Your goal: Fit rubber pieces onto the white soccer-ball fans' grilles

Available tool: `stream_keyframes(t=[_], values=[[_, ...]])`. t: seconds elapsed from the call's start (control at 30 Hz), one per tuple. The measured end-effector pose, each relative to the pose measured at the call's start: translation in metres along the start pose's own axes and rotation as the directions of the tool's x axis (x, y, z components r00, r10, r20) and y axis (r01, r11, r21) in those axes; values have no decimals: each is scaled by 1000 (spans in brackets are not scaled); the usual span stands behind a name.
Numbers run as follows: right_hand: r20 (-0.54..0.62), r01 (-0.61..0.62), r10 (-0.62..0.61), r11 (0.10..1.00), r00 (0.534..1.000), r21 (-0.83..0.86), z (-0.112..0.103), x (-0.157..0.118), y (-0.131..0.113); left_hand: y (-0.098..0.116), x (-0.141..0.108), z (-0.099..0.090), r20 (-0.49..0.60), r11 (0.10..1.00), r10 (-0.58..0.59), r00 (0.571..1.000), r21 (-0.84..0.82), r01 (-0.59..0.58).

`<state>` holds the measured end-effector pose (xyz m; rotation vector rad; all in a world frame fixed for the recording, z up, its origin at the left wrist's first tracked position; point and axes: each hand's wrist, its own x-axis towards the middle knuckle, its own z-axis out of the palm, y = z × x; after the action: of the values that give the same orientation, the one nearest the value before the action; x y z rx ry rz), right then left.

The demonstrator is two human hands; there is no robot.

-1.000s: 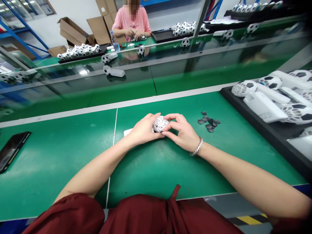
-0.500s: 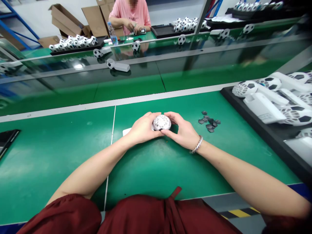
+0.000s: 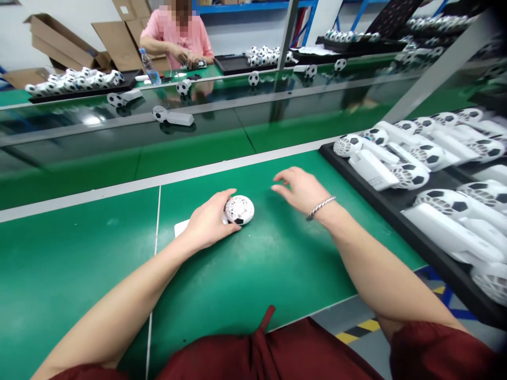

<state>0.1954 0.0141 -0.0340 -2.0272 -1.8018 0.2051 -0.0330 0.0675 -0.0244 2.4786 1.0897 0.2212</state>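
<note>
My left hand is closed around the side of a white handheld fan with a football-patterned round head. The fan's slotted grille faces up, and one black patch shows on its near edge. Part of its white handle sticks out to the left from under my hand. To the right, apart from the fan, my right hand hovers over the green table with thumb and fingers apart, holding nothing I can see. The small black pieces seen earlier on the table are hidden behind this hand.
A black tray of similar fans stands on the right. Across the conveyor belt, which carries a few fans, a person in a pink shirt works with both hands. A water bottle and another loaded tray are there.
My right hand has let go of the fan and moved right, over where the black pieces lay. My left hand still holds the fan, now showing a black patch. The view has turned right.
</note>
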Motion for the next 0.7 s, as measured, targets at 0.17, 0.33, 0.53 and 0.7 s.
stream_keyframes(t=[0.17, 0.33, 0.53, 0.7], values=[[122, -328, 393, 872, 911, -363, -20, 14, 36, 2, -1, 1, -6, 993, 75, 997, 88, -74], [170, -314, 421, 842, 891, -438, -11, 19, 33, 0, 0, 1, -76, 964, 191, 979, 201, -172], [24, -324, 374, 832, 927, -450, -2, 21, 37, -6, 0, 2, -108, 966, 211, 972, 177, -190], [87, -104, 100, 994, 991, 37, -3, 9, 16, -12, 3, 7, -173, 972, 186, 967, 174, -156]])
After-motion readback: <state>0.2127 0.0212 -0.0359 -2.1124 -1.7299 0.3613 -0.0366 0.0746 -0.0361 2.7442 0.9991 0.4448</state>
